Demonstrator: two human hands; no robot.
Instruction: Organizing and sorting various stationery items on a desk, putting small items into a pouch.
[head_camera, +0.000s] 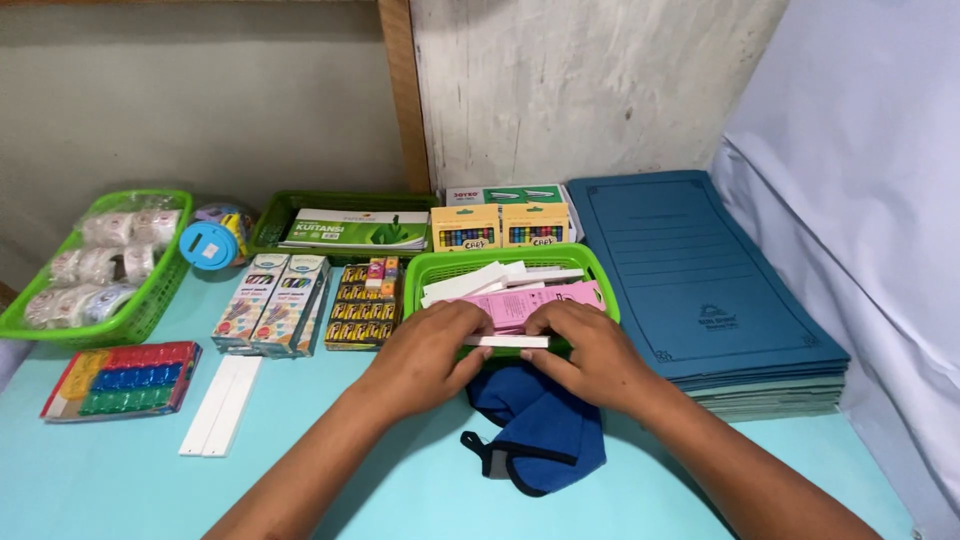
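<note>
My left hand (430, 350) and my right hand (590, 352) meet at the front rim of a small green basket (590, 262). Together they grip a flat white strip (510, 342) that lies across the basket's front edge. Inside the basket are pink paper booklets (545, 300) and several more white strips (480, 280). A blue cloth with black trim (545, 430) lies on the light blue table just under my hands.
A stack of blue folders (700, 280) fills the right. At left stand a green basket of tape rolls (100, 270), a pack of coloured blocks (125, 378), two white strips (222, 405), crayon boxes (275, 300) and an eraser tray (362, 308). Behind is a green tray of booklets (345, 232).
</note>
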